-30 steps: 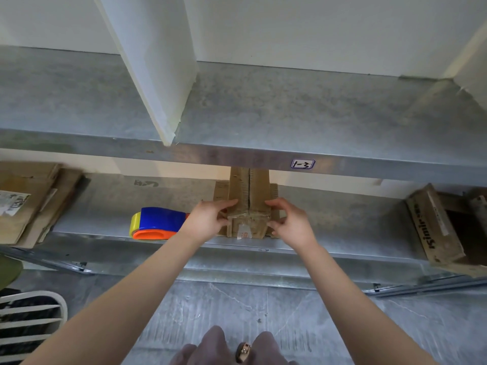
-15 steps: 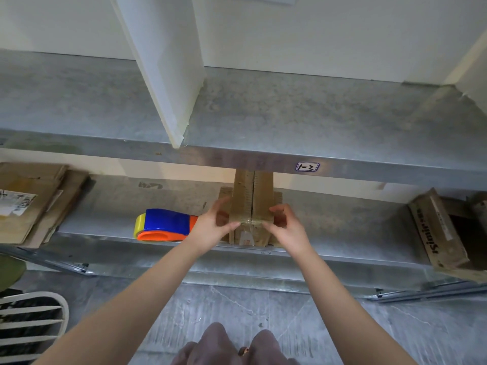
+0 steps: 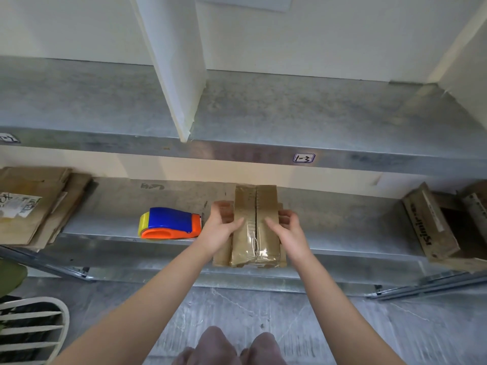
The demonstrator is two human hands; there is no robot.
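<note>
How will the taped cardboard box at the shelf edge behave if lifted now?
Likely stiff: the cardboard box keeps square edges between the left hand and right hand. Probably slick on top, where glossy tape covers the seam. It sits at the shelf front, so a pull may tip it off.

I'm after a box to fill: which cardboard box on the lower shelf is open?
The right box, its printed flap up beside a dark hollow. The middle box is taped shut; the left cardboard lies flat.
</note>
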